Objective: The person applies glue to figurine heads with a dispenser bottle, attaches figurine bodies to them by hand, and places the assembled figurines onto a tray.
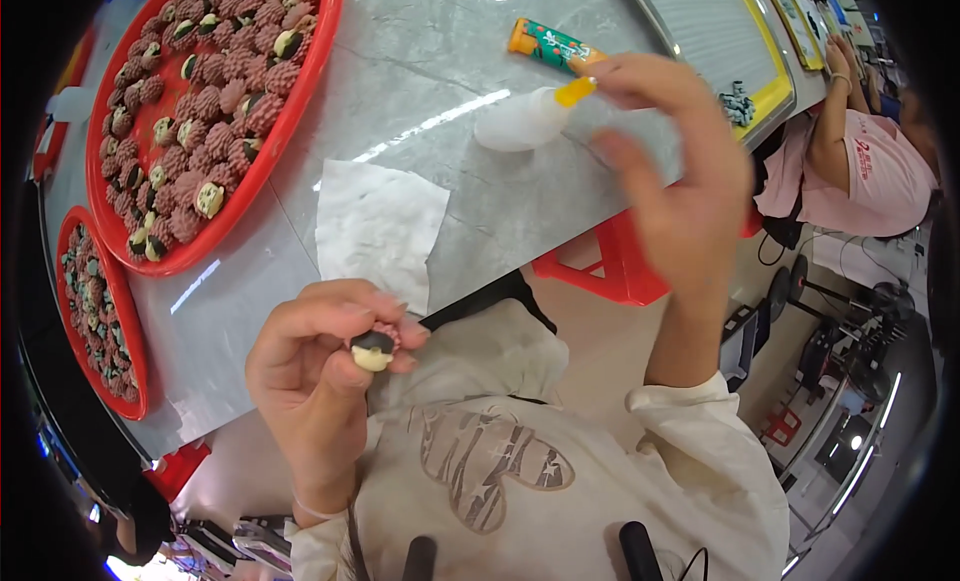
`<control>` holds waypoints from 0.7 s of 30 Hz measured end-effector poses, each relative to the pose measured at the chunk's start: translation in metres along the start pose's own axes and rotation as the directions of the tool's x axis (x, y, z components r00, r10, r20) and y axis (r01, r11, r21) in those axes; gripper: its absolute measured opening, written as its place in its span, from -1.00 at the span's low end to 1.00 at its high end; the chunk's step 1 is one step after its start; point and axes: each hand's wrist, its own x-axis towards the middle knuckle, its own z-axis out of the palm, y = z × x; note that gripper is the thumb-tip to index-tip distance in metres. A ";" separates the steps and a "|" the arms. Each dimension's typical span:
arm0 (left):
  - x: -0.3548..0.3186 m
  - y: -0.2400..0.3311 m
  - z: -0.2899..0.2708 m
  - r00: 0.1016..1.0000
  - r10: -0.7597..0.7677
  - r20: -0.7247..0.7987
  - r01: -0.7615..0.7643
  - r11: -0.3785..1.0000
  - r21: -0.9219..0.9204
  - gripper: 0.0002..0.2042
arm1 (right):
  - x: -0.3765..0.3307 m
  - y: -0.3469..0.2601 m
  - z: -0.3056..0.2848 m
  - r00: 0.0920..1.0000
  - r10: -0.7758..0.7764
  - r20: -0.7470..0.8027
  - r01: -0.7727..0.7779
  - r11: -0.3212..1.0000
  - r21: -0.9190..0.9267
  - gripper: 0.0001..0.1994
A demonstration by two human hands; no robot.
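Piece (373, 350), small, maroon, black and cream, is sitting in the left hand (308, 369), by the near edge of the tabletop (440, 66). Left grip: thumb and fingertips are pressing on it from either side, leaving its cream face showing.

Right hand (695, 186) is hovering at the near right of the tabletop, slightly blurred. Right grip: thumb and forefinger are standing well apart, with nothing visible between them; the forefinger is reaching close to the yellow tip (574, 91) of a white bottle (515, 123). Contact there: cannot tell.

Tube (552, 47), orange and green, is lying just beyond the bottle. White sheet (378, 224), wrinkled, is lying just beyond the left hand.

Far left: a large red tray (250, 196) is carrying many maroon ruffled pieces, some with cream and black. Nearer, a smaller red tray (136, 341) is holding mixed small pieces. Far right: a co-worker in pink (880, 176) is sitting.
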 end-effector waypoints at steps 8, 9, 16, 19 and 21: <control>0.004 0.000 0.008 1.000 -0.007 0.029 0.006 1.000 0.023 -0.73 | -0.001 0.031 -0.068 0.964 0.265 0.017 -0.236 0.884 -0.403 -0.77; 0.004 0.001 0.010 0.999 -0.022 0.041 0.022 1.000 0.019 -0.74 | 0.001 0.030 -0.068 0.962 0.270 0.033 -0.229 0.869 -0.438 -0.78; 0.003 0.001 0.010 0.999 -0.038 0.035 0.037 0.999 0.036 -0.75 | 0.002 0.036 -0.076 0.965 0.252 0.073 -0.192 0.870 -0.454 -0.83; 0.003 0.002 0.014 0.999 -0.039 -0.001 0.039 0.996 0.077 -0.75 | -0.005 0.048 -0.080 0.985 0.170 0.018 -0.144 0.884 -0.445 -0.84; 0.002 0.004 0.015 0.999 -0.045 0.000 0.044 0.996 0.077 -0.74 | -0.007 0.054 -0.080 0.992 0.119 -0.040 -0.126 0.925 -0.359 -0.83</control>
